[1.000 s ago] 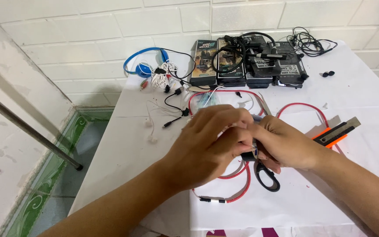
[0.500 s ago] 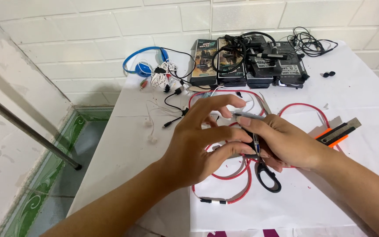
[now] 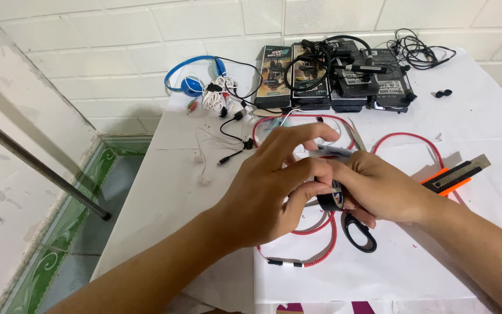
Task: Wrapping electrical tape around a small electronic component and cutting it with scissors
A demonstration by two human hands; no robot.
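**Asker:** Head camera view, looking down: what are the two hands doing?

**Describer:** Both meet at the centre of the frame over a white table (image 3: 483, 134). The left hand (image 3: 274, 192) comes in from the lower left, thumb and fingers curled around a small black roll of tape (image 3: 331, 200). The right hand (image 3: 379, 189) comes in from the lower right and closes on the same roll from the other side, its fingertips also pinching a short grey strip that sticks up and to the left above the roll. I cannot tell whether that strip is tape pulled free or a separate piece.

**Asker:** So where does the roll lie in relation to each hand?

**Describer:** It sits between them, touching both, at the middle of the frame. The left hand covers its left side and the right hand its right, so neither is clearer of it. The roll stands on edge, its open centre facing roughly toward the camera.

**Asker:** What lies under the hands?

**Describer:** A red cable (image 3: 321, 256) loops on the table beneath them, running out to the lower centre and up to the right. Black-handled scissors (image 3: 360, 232) lie just below the right hand, handle toward the bottom of the frame.

**Asker:** And around them?

**Describer:** An orange and black utility knife (image 3: 454, 177) lies to the right. Dark boxes (image 3: 332, 78) line the top centre, and blue headphones (image 3: 190, 78) rest at the upper left.
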